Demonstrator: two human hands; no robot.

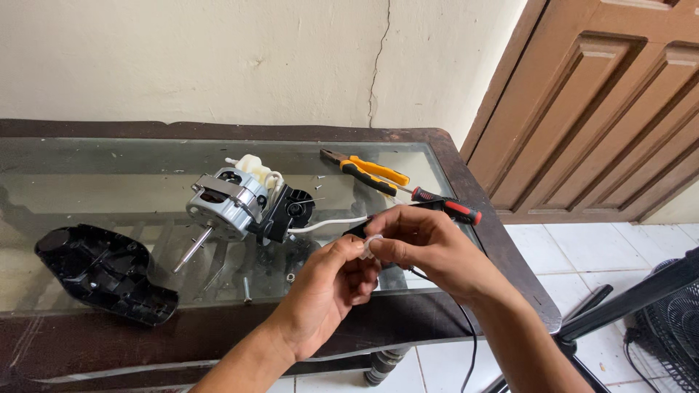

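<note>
Head view: left hand point(331, 287) and right hand point(422, 244) both pinching small white connector point(370, 244).

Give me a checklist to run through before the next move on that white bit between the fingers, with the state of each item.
1. White piece pinched by both the left hand and the right hand: ok.
2. White cable runs from the hands to the motor, not snagged: ok.
3. Motor lies steady on the glass table: ok.
4. Screwdriver and pliers lie within reach beside the right hand: ok.
5. Loose screws away from the table edge: ok.
6. Whether the black wire hanging below the hands is connected to anything: cannot tell.
</note>
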